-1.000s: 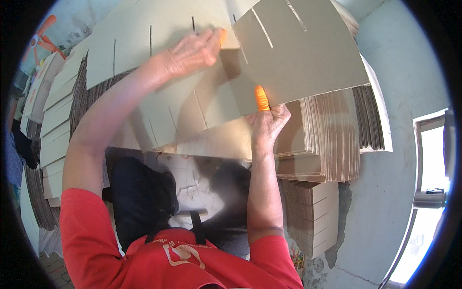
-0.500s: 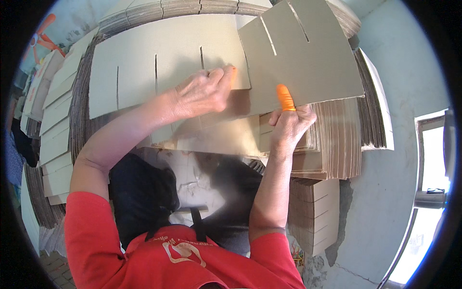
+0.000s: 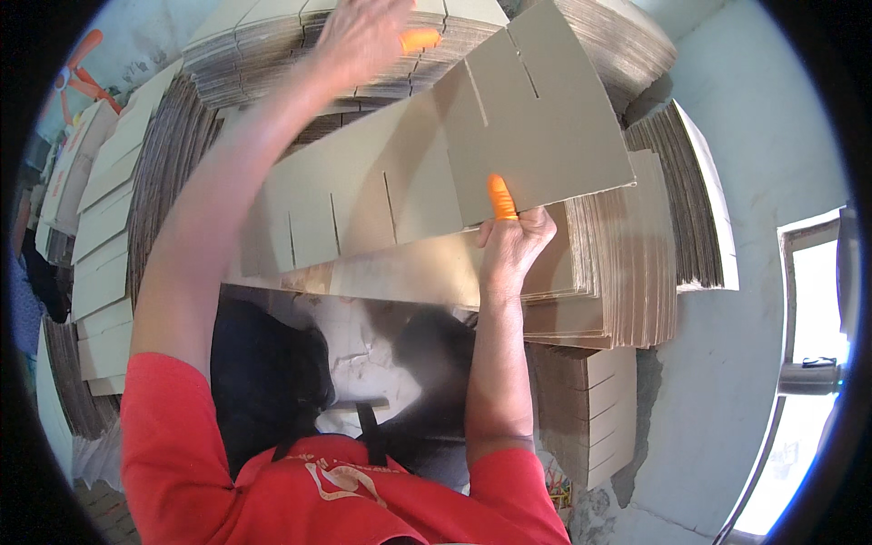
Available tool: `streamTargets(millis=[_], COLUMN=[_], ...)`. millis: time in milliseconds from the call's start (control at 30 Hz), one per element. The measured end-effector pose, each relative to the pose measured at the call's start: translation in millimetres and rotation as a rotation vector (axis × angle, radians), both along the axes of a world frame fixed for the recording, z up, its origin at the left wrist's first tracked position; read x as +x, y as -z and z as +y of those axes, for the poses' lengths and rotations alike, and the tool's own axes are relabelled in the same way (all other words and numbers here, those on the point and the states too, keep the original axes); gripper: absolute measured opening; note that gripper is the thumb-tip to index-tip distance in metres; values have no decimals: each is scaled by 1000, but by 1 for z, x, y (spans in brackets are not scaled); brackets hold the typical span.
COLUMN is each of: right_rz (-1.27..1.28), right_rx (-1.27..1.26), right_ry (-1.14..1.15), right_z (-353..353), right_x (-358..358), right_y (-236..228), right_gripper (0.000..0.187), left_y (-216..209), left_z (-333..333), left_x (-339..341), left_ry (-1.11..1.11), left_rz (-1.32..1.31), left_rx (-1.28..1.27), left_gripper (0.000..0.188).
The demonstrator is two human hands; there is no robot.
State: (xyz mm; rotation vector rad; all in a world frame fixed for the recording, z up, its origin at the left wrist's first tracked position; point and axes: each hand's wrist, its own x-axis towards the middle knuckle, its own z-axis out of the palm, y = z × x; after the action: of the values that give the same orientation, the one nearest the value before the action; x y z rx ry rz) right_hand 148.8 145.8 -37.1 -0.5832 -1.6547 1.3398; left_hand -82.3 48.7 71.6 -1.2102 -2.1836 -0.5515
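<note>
My right hand (image 3: 518, 243) grips the lower edge of a slotted cardboard sheet (image 3: 563, 127), a finger in an orange finger cot lying on its face. The sheet is raised and tilted. To its left extends a paler slotted cardboard panel (image 3: 363, 191); whether the two are joined or overlap I cannot tell. Beyond them my left hand (image 3: 368, 41) is over the far stack of slotted cardboard (image 3: 263, 54). It is smeared by motion, and its orange-capped digit sticks out to the right, with nothing seen in the hand.
Below the raised sheet lies another cardboard piece (image 3: 409, 268). Upright cardboard sheets (image 3: 636, 254) stand to the right, with a slotted stack (image 3: 604, 418) lower down. Along the left runs a long row of slotted cardboard (image 3: 104, 236). A wall (image 3: 727, 363) bounds the right side.
My left hand has left the pale panel and moved up and away over the far stack. My right hand has drawn the sheet slightly left and nearer, and the pale panel has tilted, its left end lower.
</note>
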Motion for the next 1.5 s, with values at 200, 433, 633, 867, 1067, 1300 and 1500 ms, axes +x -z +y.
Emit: streamTargets(millis=[200,433,633,867,1067,1300,1500], right_rz=[15,-28,66,30,60,-53,-87], right_rx=[16,-43,-56,-60,-147,29,112], right_ry=[0,-72,-48,-45,-75,-86,33], right_z=[0,-4,2,3,-4,5,-12], right_x=[-4,-1,-1,-1,-2,4,7], right_y=[6,5,10,7,1,-8,-36], right_gripper=[35,42,32,31,26,35,17], left_y=[6,27,7,27,42,54,76], left_z=[8,11,6,-7,-23,-40,-58], left_x=[-90,-104,-61,-35,9,57,111], left_ry=[108,103,229,164,303,436,518], left_rz=[104,278,27,628,758,728,525], left_rx=[-516,-152,-8,-452,-411,-363,-333], left_gripper=[25,14,27,34,26,24,33])
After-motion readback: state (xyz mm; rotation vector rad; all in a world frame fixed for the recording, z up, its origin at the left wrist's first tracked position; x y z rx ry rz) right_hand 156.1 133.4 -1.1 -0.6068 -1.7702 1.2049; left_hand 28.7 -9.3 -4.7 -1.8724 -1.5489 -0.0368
